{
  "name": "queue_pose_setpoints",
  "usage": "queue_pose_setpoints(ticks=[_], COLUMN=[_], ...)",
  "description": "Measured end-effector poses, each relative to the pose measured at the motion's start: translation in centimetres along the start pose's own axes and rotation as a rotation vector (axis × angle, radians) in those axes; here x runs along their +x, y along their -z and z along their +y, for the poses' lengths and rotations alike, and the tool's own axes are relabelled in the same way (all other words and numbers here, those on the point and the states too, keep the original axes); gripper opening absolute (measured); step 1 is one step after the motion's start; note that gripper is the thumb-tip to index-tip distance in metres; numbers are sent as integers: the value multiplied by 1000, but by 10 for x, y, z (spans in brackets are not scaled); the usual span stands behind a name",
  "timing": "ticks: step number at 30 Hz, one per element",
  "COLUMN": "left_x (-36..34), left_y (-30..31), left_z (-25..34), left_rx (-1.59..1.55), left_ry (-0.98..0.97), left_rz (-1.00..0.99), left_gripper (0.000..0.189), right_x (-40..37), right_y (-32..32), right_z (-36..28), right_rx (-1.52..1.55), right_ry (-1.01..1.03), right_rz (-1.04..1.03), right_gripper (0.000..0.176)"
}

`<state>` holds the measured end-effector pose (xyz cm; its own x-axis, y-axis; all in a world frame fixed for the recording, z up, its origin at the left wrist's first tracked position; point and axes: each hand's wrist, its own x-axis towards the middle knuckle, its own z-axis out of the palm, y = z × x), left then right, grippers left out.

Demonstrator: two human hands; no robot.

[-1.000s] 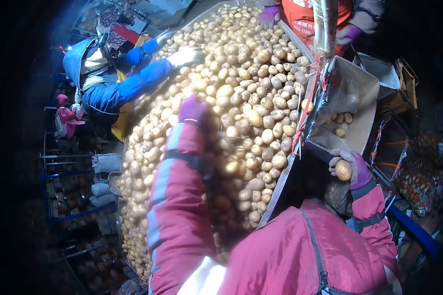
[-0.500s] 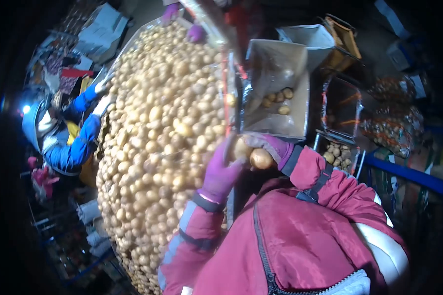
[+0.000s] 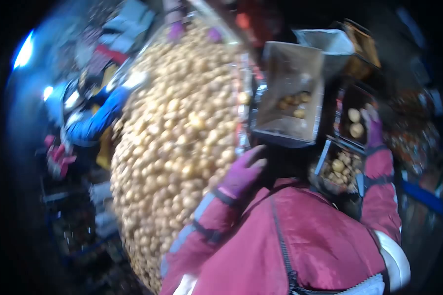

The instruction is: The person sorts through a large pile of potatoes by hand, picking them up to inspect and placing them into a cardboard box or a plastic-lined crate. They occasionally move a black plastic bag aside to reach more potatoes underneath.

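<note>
My right hand (image 3: 373, 127), in a purple glove with pale fingertips, reaches over a dark lined crate (image 3: 340, 114) on the right, its fingers stretched out. Two potatoes, an upper potato (image 3: 354, 115) and a lower potato (image 3: 357, 130), show just left of those fingers, within the crate's outline. My left hand (image 3: 243, 172), also gloved in purple, is at the near right edge of a big heap of potatoes (image 3: 172, 147). Its fingers are spread with nothing between them.
Right of the heap stands a lined box (image 3: 290, 130) with several potatoes inside. Below the dark crate is a container of smaller potatoes (image 3: 347, 169). A person in blue sleeves (image 3: 101, 118) works at the heap's left; another person's purple gloves (image 3: 175, 32) are at its far end.
My right hand has moved from beside my left hand out to the dark crate, and the potatoes have left my hands. My left hand has opened. The view has shifted.
</note>
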<state>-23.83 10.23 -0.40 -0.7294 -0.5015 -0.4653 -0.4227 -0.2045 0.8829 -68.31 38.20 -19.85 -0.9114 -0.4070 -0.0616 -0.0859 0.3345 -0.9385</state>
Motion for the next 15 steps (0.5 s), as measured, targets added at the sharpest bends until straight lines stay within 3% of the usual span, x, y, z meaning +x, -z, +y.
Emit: queue_pose_setpoints(ticks=[2, 3, 5, 7, 8, 9, 12, 13, 15], left_x=[-10, -10, -15, -23, -31, -38, -62, -63, -85], left_y=[10, 19, 42, 66, 79, 91, 123, 141, 154], left_z=[-2, -3, -11, -23, -19, -20, -19, -43, -8], left_rx=[-61, -26, -64, -216, 29, 13, -109, -163, -171], left_ry=[34, 39, 61, 102, 12, 10, -11, -51, 86], left_rz=[65, 119, 218, 308, 344, 384, 509, 554, 592], left_gripper=[51, 51, 50, 50, 48, 48, 45, 45, 46], right_x=[-19, -5, -42, -73, -88, -101, -132, -137, -141], right_y=[-29, -46, -110, -169, -199, -229, -321, -348, -397], right_z=[-85, -57, -136, -187, -209, -226, -248, -259, -280], right_rx=[321, 385, 334, 384, 426, 464, 354, 271, 112], right_ry=[-299, -289, -168, -230, -283, -337, -42, 93, 352], right_rz=[-79, -244, -512, -721, -845, -968, -1112, -1120, -1089], right_gripper=[50, 49, 48, 45, 43, 41, 39, 39, 41])
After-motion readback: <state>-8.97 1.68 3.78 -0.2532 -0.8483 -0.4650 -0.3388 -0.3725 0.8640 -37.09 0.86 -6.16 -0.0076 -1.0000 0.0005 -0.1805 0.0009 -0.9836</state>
